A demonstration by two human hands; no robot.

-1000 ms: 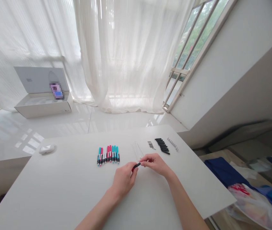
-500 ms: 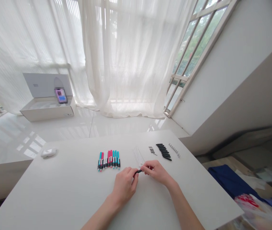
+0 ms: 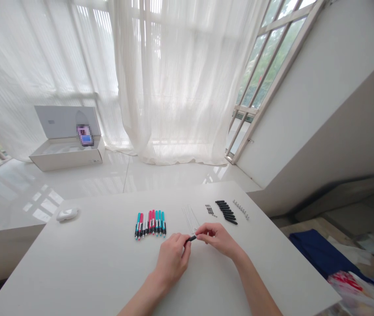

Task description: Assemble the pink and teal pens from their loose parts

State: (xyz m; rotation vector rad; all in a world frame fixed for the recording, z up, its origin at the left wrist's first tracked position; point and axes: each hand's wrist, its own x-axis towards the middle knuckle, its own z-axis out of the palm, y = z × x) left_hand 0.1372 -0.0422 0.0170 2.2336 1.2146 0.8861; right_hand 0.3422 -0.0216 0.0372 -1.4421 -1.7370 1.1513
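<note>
The left hand (image 3: pixel 172 259) and right hand (image 3: pixel 217 239) meet just below the pens (image 3: pixel 150 224), their fingers (image 3: pixel 203 229) closed on a black barrel (image 3: pixel 192 238), one hand pinching each end, and it appears held off the desk (image 3: pixel 75 267). The likely trouble is a slip: the barrel is short and slim, so a loosened pinch could drop it, and it could roll into the pens or knock the wires (image 3: pixel 190 219) just right of them out of line (they look easily scattered). The pens come to about twelve, though they overlap. Further right of the pens lie a cluster of tiny dark bits (image 3: pixel 210 210), roughly nine black pieces (image 3: pixel 226 213) and about ten silver pieces (image 3: pixel 241 210); the wires are too fine to count.
</note>
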